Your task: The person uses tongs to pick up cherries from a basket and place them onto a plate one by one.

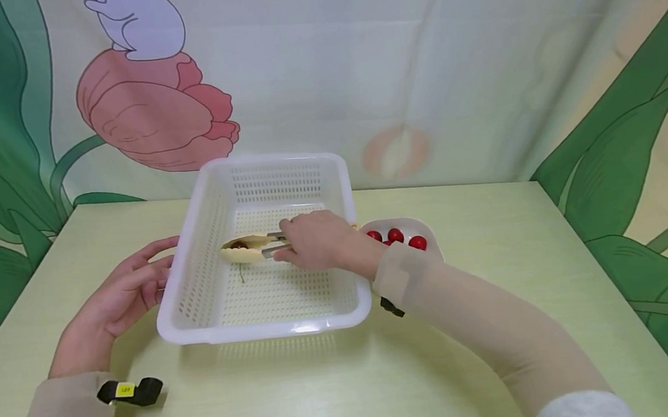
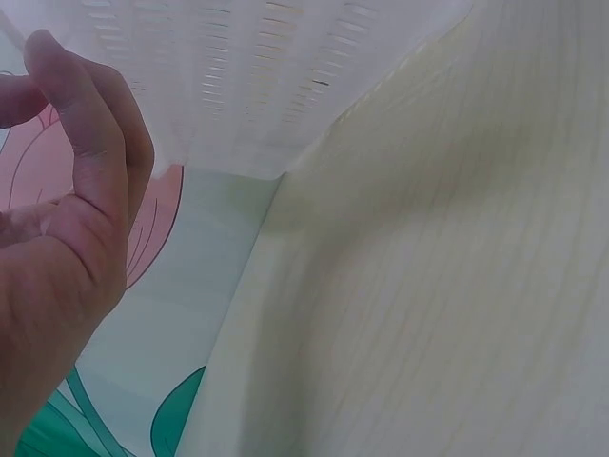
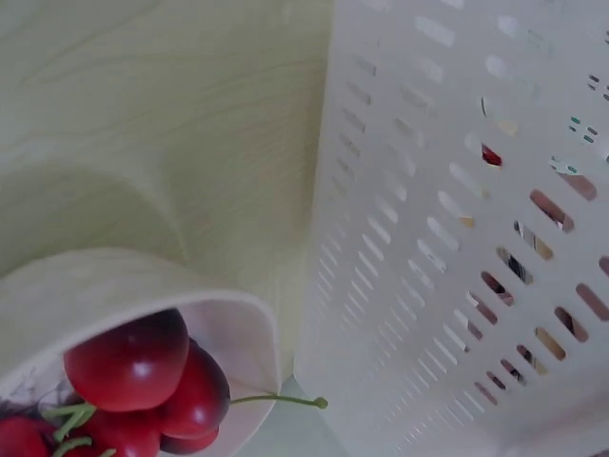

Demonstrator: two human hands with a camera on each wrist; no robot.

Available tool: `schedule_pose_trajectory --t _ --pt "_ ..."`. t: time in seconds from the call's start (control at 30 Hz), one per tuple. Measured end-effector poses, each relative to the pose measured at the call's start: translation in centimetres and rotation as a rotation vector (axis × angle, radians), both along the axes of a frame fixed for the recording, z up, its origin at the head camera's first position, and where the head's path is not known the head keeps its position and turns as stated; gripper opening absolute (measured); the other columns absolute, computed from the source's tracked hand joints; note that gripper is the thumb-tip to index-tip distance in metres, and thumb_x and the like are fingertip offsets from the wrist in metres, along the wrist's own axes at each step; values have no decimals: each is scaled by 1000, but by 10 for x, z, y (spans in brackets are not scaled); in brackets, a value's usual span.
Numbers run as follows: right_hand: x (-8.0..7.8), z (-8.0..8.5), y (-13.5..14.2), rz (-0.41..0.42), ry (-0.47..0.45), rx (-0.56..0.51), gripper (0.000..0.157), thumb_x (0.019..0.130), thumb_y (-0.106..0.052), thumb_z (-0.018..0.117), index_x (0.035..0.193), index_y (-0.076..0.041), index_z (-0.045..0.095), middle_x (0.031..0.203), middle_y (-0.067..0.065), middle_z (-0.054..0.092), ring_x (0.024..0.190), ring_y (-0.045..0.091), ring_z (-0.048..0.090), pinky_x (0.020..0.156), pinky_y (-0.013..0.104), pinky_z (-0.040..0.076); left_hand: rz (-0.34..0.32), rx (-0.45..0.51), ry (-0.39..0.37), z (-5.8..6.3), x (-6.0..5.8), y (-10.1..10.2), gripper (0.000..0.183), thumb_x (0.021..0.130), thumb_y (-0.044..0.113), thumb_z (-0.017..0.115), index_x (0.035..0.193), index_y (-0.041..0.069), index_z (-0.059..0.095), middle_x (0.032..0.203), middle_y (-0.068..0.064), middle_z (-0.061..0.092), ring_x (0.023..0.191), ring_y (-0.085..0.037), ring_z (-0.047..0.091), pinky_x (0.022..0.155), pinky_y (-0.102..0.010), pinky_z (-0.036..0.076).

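Note:
A pair of metal tongs with cream tips (image 1: pixel 243 249) is gripped by my right hand (image 1: pixel 319 238), which reaches over the right rim into the white slotted plastic basket (image 1: pixel 291 327). Between the tips is a dark cherry (image 1: pixel 239 244), its green stem hanging below. My left hand (image 1: pixel 127 289) is at the basket's left side, fingers loosely bent near the rim; whether they touch the wall I cannot tell. To the right of the basket, partly behind my right forearm, is a white bowl (image 3: pixel 124 271) of red cherries (image 3: pixel 133 362).
The basket stands on a pale wood-grain table (image 1: pixel 494 240), near its back edge. Behind hangs a printed cloth (image 1: pixel 309 76) with leaves and a pink flower. One cherry stem (image 3: pixel 285 400) pokes out over the bowl's rim.

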State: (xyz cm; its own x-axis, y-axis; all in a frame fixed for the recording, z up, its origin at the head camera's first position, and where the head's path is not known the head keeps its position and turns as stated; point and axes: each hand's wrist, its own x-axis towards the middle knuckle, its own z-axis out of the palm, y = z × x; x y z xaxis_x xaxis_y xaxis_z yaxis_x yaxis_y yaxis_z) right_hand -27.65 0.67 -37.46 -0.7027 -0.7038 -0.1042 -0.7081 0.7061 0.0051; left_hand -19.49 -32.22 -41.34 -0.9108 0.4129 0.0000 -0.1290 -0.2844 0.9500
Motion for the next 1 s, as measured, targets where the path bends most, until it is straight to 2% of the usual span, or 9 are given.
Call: schedule_pose_trajectory --t 0.27,0.53,1.0 --pt "1 7 8 7 34 -30 46 106 -55 44 107 -10 52 82 -1 56 68 17 57 60 33 49 6 -9 -7 0 0 1 45 104 -5 41 143 15 47 128 -5 68 101 -24 74 88 -36 59" --pt "3 16 25 -7 78 -78 49 106 -57 44 112 -9 53 83 -3 54 66 16 57 59 31 49 7 -16 -8 0 0 2 45 104 -5 40 143 15 47 128 -5 68 101 -24 74 88 -36 59" --pt "10 36 53 -20 100 -171 47 106 -57 46 107 -11 53 84 -2 53 65 18 56 57 34 47 -24 10 -5 -1 -1 3 45 105 -5 39 144 15 48 128 -6 68 100 -23 73 87 -35 60"
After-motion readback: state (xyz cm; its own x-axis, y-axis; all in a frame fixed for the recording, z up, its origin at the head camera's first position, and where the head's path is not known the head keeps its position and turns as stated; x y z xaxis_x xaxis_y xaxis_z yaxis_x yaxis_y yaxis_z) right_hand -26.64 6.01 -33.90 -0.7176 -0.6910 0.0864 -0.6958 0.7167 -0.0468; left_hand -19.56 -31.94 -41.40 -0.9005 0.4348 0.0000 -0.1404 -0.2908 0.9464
